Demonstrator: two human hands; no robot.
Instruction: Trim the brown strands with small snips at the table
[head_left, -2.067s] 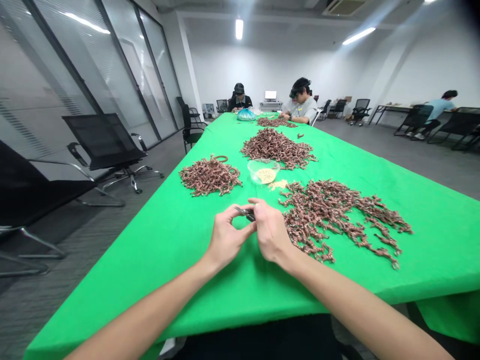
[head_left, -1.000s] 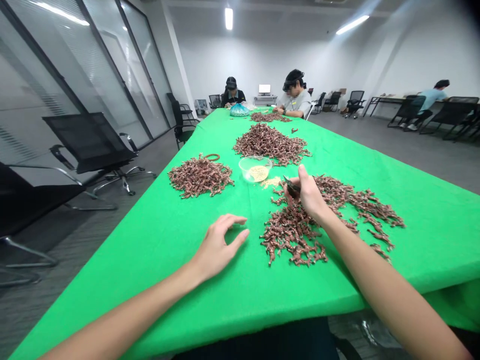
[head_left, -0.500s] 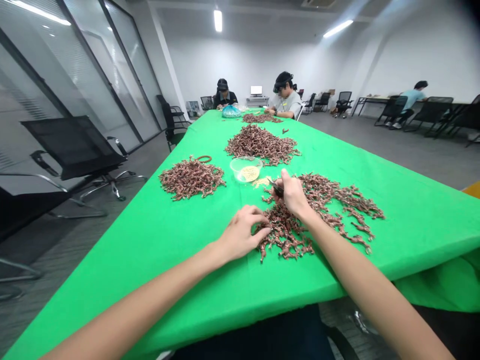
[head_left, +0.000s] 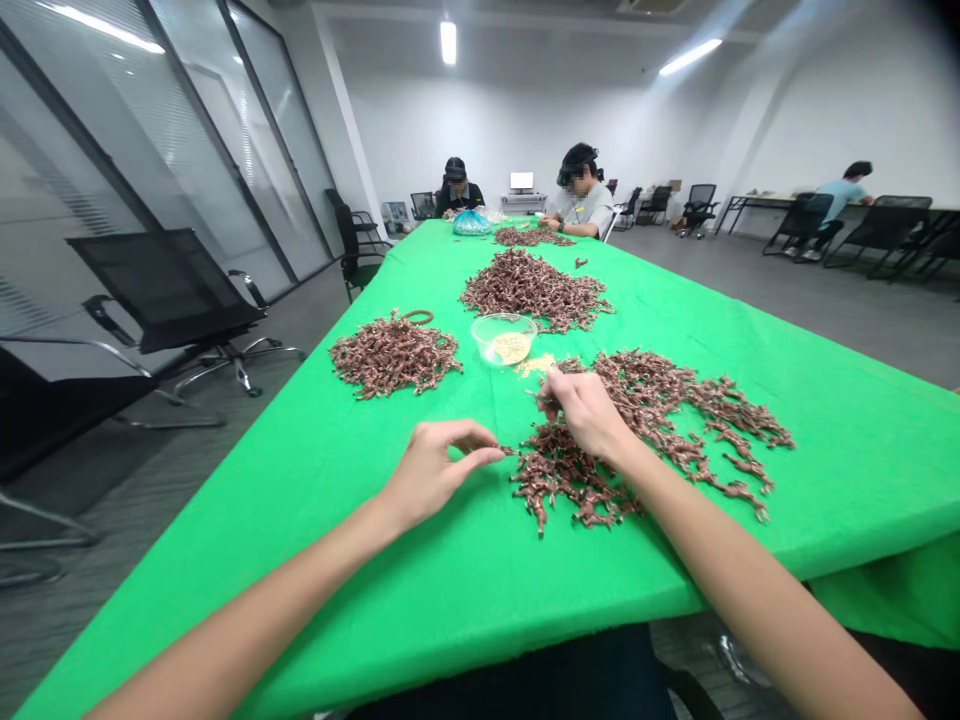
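Figurine (head_left: 508, 451) (slim, brown) between left fingers (head_left: 482, 458)

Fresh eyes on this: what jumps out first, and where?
Probably the bright green tablecloth across the lower middle, with brown heaps on it: the nearest heap by the right hand, a left heap and a middle heap farther back. Next, the left hand, pinching a small brown piece beside the nearest heap. Then the clear bowl of pale bits mid-table.
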